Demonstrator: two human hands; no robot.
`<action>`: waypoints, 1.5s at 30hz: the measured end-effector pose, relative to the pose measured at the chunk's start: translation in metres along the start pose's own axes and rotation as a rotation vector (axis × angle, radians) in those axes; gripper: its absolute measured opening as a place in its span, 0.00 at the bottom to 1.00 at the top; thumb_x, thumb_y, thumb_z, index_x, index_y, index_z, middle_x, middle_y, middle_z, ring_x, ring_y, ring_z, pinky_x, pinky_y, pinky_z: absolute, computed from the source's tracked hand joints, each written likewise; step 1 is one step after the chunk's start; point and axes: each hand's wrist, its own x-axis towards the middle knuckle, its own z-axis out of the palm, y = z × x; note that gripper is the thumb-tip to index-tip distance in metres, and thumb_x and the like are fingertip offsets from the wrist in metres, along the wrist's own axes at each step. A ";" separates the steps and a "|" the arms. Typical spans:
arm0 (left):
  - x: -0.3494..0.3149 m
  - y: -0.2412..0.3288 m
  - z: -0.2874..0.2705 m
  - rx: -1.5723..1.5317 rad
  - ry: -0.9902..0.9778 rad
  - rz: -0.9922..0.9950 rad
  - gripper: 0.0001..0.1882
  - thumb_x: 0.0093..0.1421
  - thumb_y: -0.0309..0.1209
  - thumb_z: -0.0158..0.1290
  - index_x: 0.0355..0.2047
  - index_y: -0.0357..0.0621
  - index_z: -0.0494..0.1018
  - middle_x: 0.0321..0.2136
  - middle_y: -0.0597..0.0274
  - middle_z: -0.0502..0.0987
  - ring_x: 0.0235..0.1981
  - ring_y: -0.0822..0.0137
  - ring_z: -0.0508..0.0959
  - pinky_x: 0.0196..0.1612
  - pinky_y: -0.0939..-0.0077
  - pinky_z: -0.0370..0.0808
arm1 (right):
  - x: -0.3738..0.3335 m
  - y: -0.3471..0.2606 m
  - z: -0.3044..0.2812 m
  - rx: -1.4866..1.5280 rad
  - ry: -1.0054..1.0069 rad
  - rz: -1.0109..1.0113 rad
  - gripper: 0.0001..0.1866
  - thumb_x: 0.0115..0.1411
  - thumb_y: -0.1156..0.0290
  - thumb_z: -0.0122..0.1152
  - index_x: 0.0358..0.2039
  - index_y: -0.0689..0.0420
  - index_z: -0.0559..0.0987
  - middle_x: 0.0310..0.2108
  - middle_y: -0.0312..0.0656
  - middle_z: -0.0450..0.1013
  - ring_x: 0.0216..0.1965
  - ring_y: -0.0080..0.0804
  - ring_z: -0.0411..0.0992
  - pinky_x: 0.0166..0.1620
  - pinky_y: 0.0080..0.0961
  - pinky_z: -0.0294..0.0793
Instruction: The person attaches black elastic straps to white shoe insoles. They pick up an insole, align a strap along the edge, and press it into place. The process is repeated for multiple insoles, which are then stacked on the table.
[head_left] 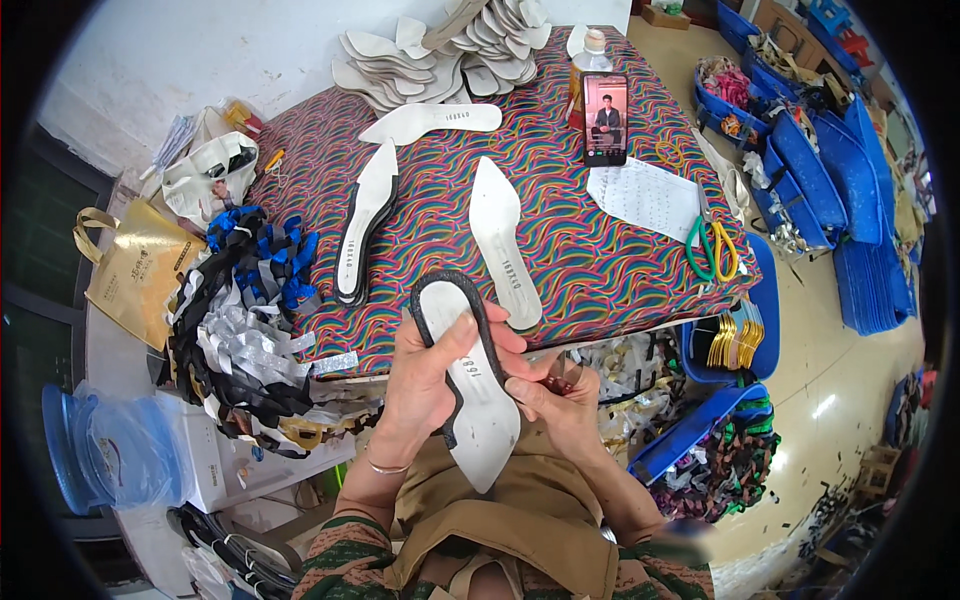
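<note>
My left hand (418, 385) is closed round a white shoe insole (470, 375) with black textured edging along its rounded end and part of its sides. The insole's pointed end faces me, and my left thumb presses on its pale face. My right hand (560, 400) is closed at the insole's right edge, thumb and fingers drawn together. A small dark reddish thing (563, 373) shows among its fingers; its kind I cannot make out. Just beyond lies a plain white insole (503, 240). Left of that rests a small stack of black-edged insoles (365, 230).
A patterned cloth covers the table (430, 200). At its back are another insole (432, 122) and a heap of pale insoles (440, 65). A phone (604, 118) leans against a bottle (594, 50), near scissors (712, 250) and paper (645, 202). Strip scraps (245, 340) hang left; blue bins (810, 180) stand right.
</note>
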 end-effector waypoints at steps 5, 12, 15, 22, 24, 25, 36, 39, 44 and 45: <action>0.005 -0.005 -0.006 -0.143 0.042 0.045 0.13 0.68 0.33 0.46 0.43 0.33 0.71 0.27 0.51 0.77 0.23 0.61 0.78 0.27 0.69 0.76 | -0.006 -0.002 -0.003 -0.195 0.006 -0.008 0.04 0.57 0.76 0.66 0.31 0.63 0.81 0.22 0.31 0.72 0.20 0.12 0.63 0.23 0.13 0.60; 0.009 -0.006 -0.007 -0.415 -0.053 0.063 0.12 0.68 0.34 0.47 0.42 0.37 0.70 0.26 0.57 0.73 0.23 0.64 0.72 0.28 0.69 0.69 | 0.003 -0.005 -0.006 -0.485 -0.061 -0.234 0.03 0.54 0.80 0.66 0.28 0.64 0.79 0.20 0.31 0.73 0.19 0.11 0.64 0.21 0.11 0.61; 0.008 -0.009 -0.012 -0.257 -0.086 0.085 0.12 0.65 0.30 0.48 0.45 0.35 0.69 0.34 0.50 0.76 0.33 0.59 0.77 0.38 0.66 0.74 | 0.011 -0.004 -0.004 -0.601 -0.048 -0.406 0.04 0.52 0.80 0.66 0.26 0.62 0.77 0.20 0.31 0.73 0.20 0.10 0.64 0.22 0.11 0.62; -0.010 -0.010 -0.009 0.181 -0.118 -0.066 0.14 0.62 0.25 0.47 0.47 0.30 0.71 0.51 0.40 0.73 0.56 0.55 0.71 0.59 0.64 0.67 | 0.026 -0.018 0.010 -0.451 -0.041 -0.329 0.06 0.51 0.81 0.64 0.31 0.63 0.78 0.23 0.29 0.73 0.24 0.08 0.64 0.24 0.11 0.62; -0.011 -0.003 -0.012 0.218 -0.104 0.059 0.12 0.63 0.24 0.45 0.45 0.30 0.72 0.47 0.40 0.75 0.53 0.53 0.74 0.55 0.62 0.72 | 0.028 -0.024 0.003 -0.461 -0.125 -0.265 0.10 0.51 0.83 0.62 0.37 0.63 0.78 0.25 0.31 0.73 0.25 0.10 0.66 0.25 0.12 0.63; -0.011 0.001 -0.013 0.178 -0.091 0.072 0.12 0.63 0.24 0.45 0.44 0.30 0.72 0.47 0.40 0.76 0.52 0.52 0.75 0.54 0.62 0.73 | 0.028 -0.027 -0.003 -0.505 -0.174 -0.277 0.14 0.51 0.84 0.60 0.40 0.62 0.77 0.26 0.33 0.73 0.24 0.12 0.67 0.24 0.14 0.64; -0.008 0.017 -0.027 0.141 0.062 0.261 0.08 0.64 0.28 0.47 0.37 0.34 0.70 0.26 0.48 0.77 0.30 0.54 0.81 0.33 0.63 0.81 | 0.009 -0.016 0.006 -0.815 -0.286 -0.436 0.10 0.52 0.83 0.61 0.37 0.67 0.77 0.29 0.45 0.75 0.22 0.28 0.71 0.25 0.19 0.67; -0.016 0.032 -0.036 0.061 0.155 0.264 0.08 0.66 0.30 0.46 0.33 0.37 0.67 0.23 0.53 0.74 0.29 0.54 0.81 0.31 0.60 0.81 | 0.007 -0.028 0.008 -0.733 -0.436 -0.114 0.15 0.49 0.83 0.61 0.40 0.63 0.76 0.30 0.45 0.76 0.29 0.32 0.77 0.30 0.22 0.73; -0.050 0.069 -0.075 -0.233 0.241 0.264 0.10 0.67 0.35 0.46 0.33 0.41 0.66 0.24 0.58 0.70 0.31 0.55 0.77 0.34 0.54 0.81 | 0.023 -0.042 0.048 -0.079 -0.570 0.202 0.09 0.58 0.77 0.61 0.38 0.67 0.80 0.26 0.43 0.78 0.28 0.23 0.76 0.29 0.17 0.70; -0.060 0.073 -0.083 -0.340 0.223 0.262 0.10 0.66 0.35 0.47 0.34 0.41 0.66 0.25 0.59 0.70 0.32 0.56 0.77 0.34 0.54 0.82 | 0.035 -0.040 0.061 -0.043 -0.609 0.199 0.08 0.56 0.77 0.59 0.33 0.68 0.80 0.21 0.48 0.77 0.16 0.26 0.71 0.17 0.19 0.63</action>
